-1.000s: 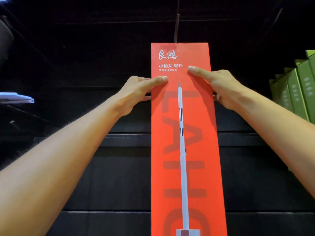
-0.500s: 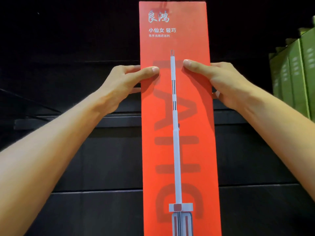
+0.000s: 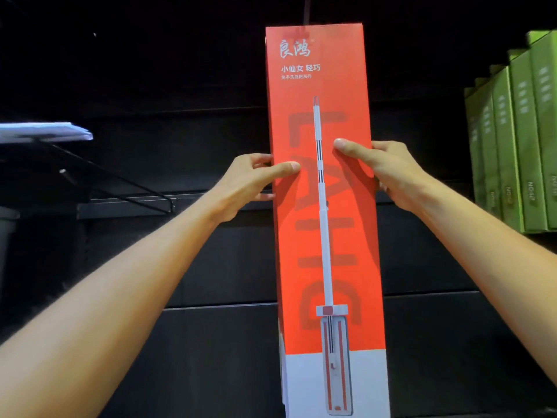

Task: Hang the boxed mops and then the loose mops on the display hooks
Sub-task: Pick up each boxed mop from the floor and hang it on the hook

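A tall red mop box point(image 3: 340, 251) with a white mop printed on its front stands upright before a black slatted display wall. My left hand point(image 3: 250, 184) grips its left edge, thumb across the front and fingers behind. My right hand point(image 3: 382, 171) grips the right edge the same way, slightly higher. A thin display hook point(image 3: 307, 10) comes down to the box's top edge. Whether the box hangs on the hook is hidden by the box.
Several green boxes point(image 3: 518, 140) hang in a row at the right. A black wire bracket point(image 3: 120, 182) sticks out from the wall at the left, with a pale flat object point(image 3: 45, 132) above it. Dark wall panels point(image 3: 211, 267) lie behind the box.
Both hands have slid down the box, from near its top print to about its upper third. More of the box's white lower end shows in view now.
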